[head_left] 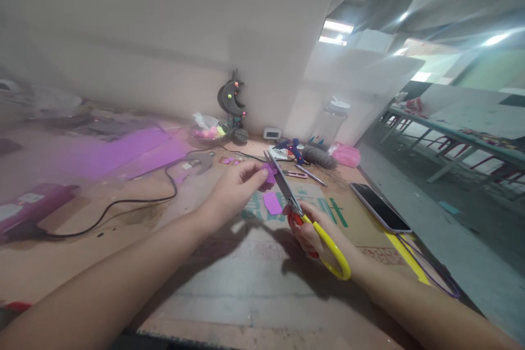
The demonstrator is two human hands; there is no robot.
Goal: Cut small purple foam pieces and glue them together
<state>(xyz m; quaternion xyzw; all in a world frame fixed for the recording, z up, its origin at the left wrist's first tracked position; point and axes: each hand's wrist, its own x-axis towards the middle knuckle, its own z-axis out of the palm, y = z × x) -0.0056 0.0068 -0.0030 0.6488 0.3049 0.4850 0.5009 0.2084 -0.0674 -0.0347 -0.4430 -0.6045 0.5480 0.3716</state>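
Observation:
Between the thumb and fingers of my left hand (240,186) is a small purple piece of paper or foam (270,173). My right hand (314,232) grips a pair of scissors (289,191) with one yellow and one red handle. The blades point up and away, slightly parted, with the purple piece right beside or between them; I cannot tell which. Another purple piece (272,203) lies below on a cardboard sheet (361,221) printed with green marks. Small purple scraps (230,161) are scattered farther back.
Large purple sheets (123,147) lie at left, near a magenta power strip (36,208) and its black cable. Behind stand a moon-shaped ornament (232,98), a bowl of pompoms (209,130) and a clear bottle (330,120). A blue glue gun (293,149), grey yarn (319,157) and phone (379,208) sit right.

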